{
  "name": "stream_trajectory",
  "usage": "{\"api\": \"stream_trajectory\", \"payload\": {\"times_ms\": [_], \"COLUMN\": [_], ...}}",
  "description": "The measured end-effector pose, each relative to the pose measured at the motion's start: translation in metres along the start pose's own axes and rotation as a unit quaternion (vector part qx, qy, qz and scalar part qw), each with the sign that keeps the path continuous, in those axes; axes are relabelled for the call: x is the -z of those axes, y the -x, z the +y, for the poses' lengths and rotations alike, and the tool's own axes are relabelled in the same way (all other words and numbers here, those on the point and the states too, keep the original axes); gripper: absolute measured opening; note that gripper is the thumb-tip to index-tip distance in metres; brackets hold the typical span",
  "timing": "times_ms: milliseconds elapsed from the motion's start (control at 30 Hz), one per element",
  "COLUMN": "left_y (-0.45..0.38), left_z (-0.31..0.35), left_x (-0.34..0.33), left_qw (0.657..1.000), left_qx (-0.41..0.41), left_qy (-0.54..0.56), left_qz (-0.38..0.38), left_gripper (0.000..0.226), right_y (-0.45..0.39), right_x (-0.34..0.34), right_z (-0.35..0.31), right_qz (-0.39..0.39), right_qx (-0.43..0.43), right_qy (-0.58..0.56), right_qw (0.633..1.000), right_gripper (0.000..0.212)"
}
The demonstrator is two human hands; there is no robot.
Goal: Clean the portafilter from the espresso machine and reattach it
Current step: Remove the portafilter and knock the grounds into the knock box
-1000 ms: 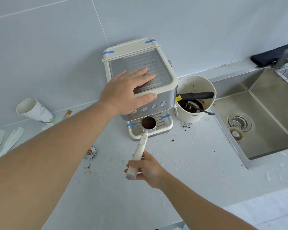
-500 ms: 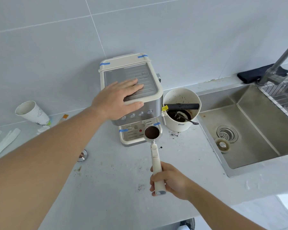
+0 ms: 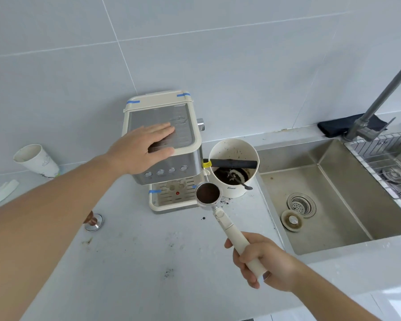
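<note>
I hold the portafilter (image 3: 218, 212) by its long cream handle. My right hand (image 3: 263, 262) is wrapped tight around the end of the handle. The round metal cup at the far end is full of dark, wet-looking coffee grounds. The cup is up in the air, off the machine, just in front of the drip tray's right corner and just beside the white bucket (image 3: 234, 167).

My left hand (image 3: 141, 149) lies flat and open on top of the espresso machine (image 3: 169, 154). It grips nothing. The machine is cream and silver, with bits of blue tape on its corners and a row of round buttons on the front.

The white bucket stands right of the machine. It has old coffee grounds at the bottom, a black bar across the top and a spoon (image 3: 243, 183) sticking out.

Little black crumbs of coffee lie on the grey counter (image 3: 137, 262). A small metal tamper (image 3: 93, 222) sits on the counter near my left arm. A paper cup (image 3: 36, 159) stands by the wall on the left.

On the right is a steel sink (image 3: 333, 205) with a drain (image 3: 301, 205) and a round stopper (image 3: 292, 220) lying beside it. A tap (image 3: 384, 98) leans over the sink, and a dark cloth (image 3: 333, 128) lies behind it.
</note>
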State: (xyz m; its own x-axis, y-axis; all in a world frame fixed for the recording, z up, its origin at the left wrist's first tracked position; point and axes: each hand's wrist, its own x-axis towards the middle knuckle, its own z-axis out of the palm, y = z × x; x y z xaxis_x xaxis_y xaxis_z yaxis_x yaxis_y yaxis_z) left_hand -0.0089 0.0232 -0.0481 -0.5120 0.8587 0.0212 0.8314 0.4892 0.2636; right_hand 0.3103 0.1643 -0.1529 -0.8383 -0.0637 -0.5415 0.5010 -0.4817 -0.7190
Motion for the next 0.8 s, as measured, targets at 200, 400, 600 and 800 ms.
{"api": "stream_trajectory", "payload": {"times_ms": [200,400,600,800], "left_y": [-0.002,-0.012,-0.022,-0.024], "left_z": [0.012,0.030,0.043,0.045], "left_x": [-0.003,-0.008,-0.012,-0.016], "left_qw": [0.999,0.995,0.989,0.981], "left_qx": [0.042,0.090,0.135,0.163], "left_qy": [0.020,0.009,0.019,0.037], "left_qz": [0.027,0.047,0.057,0.097], "left_gripper": [0.056,0.056,0.058,0.056], "right_y": [0.018,0.021,0.017,0.006], "right_x": [0.029,0.057,0.079,0.104], "right_z": [-0.024,-0.059,-0.088,-0.106], "right_qz": [-0.007,0.028,0.057,0.091], "right_qx": [0.034,0.060,0.082,0.102], "right_qy": [-0.037,-0.066,-0.097,-0.077], "right_qw": [0.999,0.996,0.990,0.988], "right_gripper": [0.051,0.049,0.048,0.040]}}
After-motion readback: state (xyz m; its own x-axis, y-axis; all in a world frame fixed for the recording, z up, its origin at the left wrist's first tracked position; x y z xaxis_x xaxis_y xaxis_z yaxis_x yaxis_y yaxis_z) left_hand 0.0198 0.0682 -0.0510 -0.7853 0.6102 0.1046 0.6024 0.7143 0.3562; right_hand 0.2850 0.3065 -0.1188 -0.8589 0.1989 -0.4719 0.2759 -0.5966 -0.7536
